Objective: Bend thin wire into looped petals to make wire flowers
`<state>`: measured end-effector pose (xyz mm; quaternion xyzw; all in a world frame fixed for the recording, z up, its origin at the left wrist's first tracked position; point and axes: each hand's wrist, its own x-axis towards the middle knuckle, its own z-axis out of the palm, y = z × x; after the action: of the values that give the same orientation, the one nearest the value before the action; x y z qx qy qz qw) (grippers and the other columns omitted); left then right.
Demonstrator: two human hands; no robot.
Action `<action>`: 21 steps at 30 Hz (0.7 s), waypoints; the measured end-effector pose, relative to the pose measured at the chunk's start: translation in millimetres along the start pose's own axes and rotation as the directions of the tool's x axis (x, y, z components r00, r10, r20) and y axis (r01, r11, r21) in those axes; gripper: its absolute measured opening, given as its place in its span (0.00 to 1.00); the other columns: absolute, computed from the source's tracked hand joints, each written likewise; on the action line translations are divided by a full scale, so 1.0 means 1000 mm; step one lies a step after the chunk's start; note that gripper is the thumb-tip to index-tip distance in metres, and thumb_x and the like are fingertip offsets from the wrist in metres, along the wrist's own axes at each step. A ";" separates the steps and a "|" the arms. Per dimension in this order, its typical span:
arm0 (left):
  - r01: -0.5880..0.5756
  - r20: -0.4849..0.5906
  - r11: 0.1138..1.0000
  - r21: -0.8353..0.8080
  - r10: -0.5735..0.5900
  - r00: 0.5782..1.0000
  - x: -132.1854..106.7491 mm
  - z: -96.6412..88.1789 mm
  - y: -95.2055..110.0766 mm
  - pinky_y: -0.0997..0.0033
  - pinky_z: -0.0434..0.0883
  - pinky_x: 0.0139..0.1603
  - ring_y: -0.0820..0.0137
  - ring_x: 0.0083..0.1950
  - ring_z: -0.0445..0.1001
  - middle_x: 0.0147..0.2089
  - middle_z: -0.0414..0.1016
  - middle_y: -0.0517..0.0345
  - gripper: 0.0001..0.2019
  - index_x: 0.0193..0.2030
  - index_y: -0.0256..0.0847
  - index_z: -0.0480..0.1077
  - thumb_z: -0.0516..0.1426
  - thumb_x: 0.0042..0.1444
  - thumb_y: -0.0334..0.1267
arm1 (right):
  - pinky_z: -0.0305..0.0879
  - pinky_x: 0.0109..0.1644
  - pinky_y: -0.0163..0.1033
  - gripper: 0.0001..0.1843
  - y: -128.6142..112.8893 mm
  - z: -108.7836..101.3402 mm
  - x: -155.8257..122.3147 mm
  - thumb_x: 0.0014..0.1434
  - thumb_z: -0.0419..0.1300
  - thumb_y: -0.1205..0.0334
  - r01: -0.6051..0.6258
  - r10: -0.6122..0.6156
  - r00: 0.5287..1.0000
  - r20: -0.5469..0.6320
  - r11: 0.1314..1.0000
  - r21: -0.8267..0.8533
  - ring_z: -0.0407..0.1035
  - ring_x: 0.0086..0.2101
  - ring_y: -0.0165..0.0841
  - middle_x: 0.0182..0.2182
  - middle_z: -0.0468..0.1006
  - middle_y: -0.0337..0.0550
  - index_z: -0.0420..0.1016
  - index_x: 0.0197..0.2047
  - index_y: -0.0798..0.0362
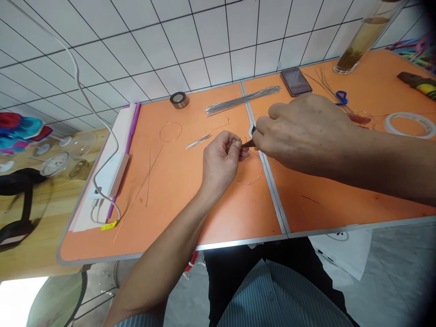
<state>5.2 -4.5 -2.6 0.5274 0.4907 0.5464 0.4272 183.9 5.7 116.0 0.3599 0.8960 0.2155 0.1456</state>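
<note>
My left hand pinches a thin wire between thumb and fingers above the orange tabletop. That wire seems to run down into a large thin wire loop with tiny pink beads, partly hidden behind my fingers. My right hand is closed around a small dark-tipped tool, probably pliers, whose handle it mostly hides. The tool's tip meets the wire at my left fingertips. A smaller wire ring and a short bundle of steel wires lie left of my hands.
A long bundle of steel rods, a metal ring, a phone, blue-handled scissors, a tape roll and a glass jar stand beyond my hands. A white power strip with a cable lies at the left edge.
</note>
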 end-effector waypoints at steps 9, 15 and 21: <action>-0.003 0.012 1.000 0.002 0.003 1.000 -0.002 0.001 0.003 0.71 0.84 0.41 0.69 0.37 0.86 0.33 0.81 0.59 0.08 0.38 0.42 0.73 0.64 0.71 0.37 | 0.65 0.41 0.49 0.22 0.008 0.048 0.005 0.79 0.54 0.53 0.041 0.003 0.962 -0.273 0.987 0.155 0.78 0.37 0.45 0.27 0.80 0.49 0.85 0.38 0.50; 0.058 -0.001 0.998 -0.036 -0.058 0.998 0.002 -0.001 0.001 0.70 0.84 0.42 0.69 0.38 0.87 0.36 0.85 0.56 0.08 0.39 0.42 0.73 0.64 0.71 0.36 | 0.65 0.48 0.51 0.18 0.011 0.037 -0.008 0.79 0.55 0.64 0.039 0.006 0.954 -0.299 0.988 0.147 0.77 0.47 0.48 0.34 0.81 0.49 0.81 0.37 0.51; 0.163 0.008 0.960 -0.229 -0.166 0.986 0.009 -0.008 0.005 0.71 0.84 0.43 0.68 0.38 0.88 0.39 0.88 0.52 0.09 0.40 0.40 0.73 0.67 0.69 0.39 | 0.62 0.40 0.47 0.09 0.004 0.066 -0.016 0.73 0.64 0.58 -0.098 0.418 0.830 -0.370 0.762 0.640 0.75 0.41 0.45 0.37 0.82 0.47 0.79 0.39 0.50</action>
<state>-3.5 3.2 3.7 0.4290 0.4688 0.5649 0.5264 225.2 15.2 62.5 0.4438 0.8629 0.0258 -0.2403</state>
